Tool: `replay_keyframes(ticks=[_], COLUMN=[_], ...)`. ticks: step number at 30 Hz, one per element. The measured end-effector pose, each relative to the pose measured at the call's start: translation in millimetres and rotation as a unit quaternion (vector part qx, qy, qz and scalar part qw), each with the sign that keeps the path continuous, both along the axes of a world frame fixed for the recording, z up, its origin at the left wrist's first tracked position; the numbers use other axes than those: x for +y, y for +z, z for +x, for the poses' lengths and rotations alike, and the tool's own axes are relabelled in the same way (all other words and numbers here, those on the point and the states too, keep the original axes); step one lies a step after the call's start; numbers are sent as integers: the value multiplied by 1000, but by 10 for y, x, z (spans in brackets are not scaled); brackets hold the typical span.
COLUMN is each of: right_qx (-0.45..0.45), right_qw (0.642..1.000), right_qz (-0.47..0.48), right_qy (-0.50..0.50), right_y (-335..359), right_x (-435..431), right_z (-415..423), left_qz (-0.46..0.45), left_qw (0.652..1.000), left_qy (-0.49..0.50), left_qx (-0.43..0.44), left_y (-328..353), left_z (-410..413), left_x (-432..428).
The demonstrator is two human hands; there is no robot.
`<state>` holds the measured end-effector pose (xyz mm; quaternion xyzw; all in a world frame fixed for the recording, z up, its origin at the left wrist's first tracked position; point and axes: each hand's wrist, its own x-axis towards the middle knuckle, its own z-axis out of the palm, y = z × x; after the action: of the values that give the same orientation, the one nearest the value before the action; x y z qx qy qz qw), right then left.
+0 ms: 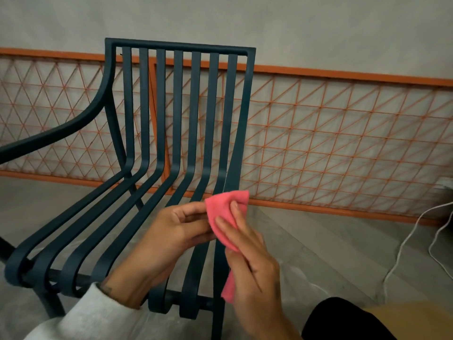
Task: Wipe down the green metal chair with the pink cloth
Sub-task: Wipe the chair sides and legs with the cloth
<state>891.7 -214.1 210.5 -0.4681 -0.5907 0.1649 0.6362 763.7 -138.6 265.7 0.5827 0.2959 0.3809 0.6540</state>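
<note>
Right hand (pixel 247 261), nearest me, has its fingers curled over the pink cloth (pixel 224 212). The left hand (pixel 176 231) pinches the cloth's edge (I judge to fold a fresh face outward). It is held over the right-hand seat slats of the green metal chair (pixel 178 106), handy for wiping. Beyond stands an orange mesh fence (pixel 343 133).

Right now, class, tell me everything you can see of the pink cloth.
The pink cloth looks soft and slightly fuzzy, like microfibre. It is folded over. Its upper part fans out and a narrow tail hangs below the right hand, which grips it, its fingers lying across the front. The left hand pinches its left edge. It is held over the rightmost slats of the green metal chair; whether it touches the metal cannot be told.
</note>
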Motion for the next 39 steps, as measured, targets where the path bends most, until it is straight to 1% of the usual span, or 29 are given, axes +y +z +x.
replay_keyframes(ticks=[3,6,8,11,14,17,20,22,24,27,32,34,35,37,39], right_qx=[35,104,116,125,105,132,214,258,285,310,365,390,393,396,390], right_qw=[999,993,991,991,993,988,972,957,944,920,876,860,857,863,881], right_qz=[-19,-53,-54,-44,-51,-76,-100,-129,-161,-223,-303,-322,-326,-308,-260], right_qy=[0,22,26,17,-8,0,11,-5,-41,-83,-82,-69,-68,-67,-55], right_y=[161,338,364,210,-129,-415,-579,-659,-772,-926,-1078,-1127,-1144,-1116,-1047], right_x=[150,331,316,131,-158,-364,-492,-542,-561,-495,-337,-308,-317,-339,-356], right_z=[55,114,113,9,-196,-328,-397,-448,-477,-493,-398,-379,-377,-372,-348], left_qz=[-9,-31,-36,-35,-24,-18,-3,22,51,84,140,135,125,115,126], left_qw=[1000,999,999,999,1000,999,996,994,991,983,968,968,970,972,969], left_qy=[11,27,32,40,20,7,15,23,26,57,79,91,95,98,99], left_qx=[3,-5,-8,-12,2,45,83,105,125,150,195,191,185,179,188], left_y=[-17,-44,-59,-92,-226,-510,-795,-931,-1034,-1136,-1146,-1165,-1183,-1229,-1258], left_z=[10,26,38,37,-33,-171,-263,-259,-223,-185,-124,-122,-112,-81,-49], left_x=[41,65,63,41,-34,-138,-238,-287,-331,-359,-329,-331,-341,-382,-410])
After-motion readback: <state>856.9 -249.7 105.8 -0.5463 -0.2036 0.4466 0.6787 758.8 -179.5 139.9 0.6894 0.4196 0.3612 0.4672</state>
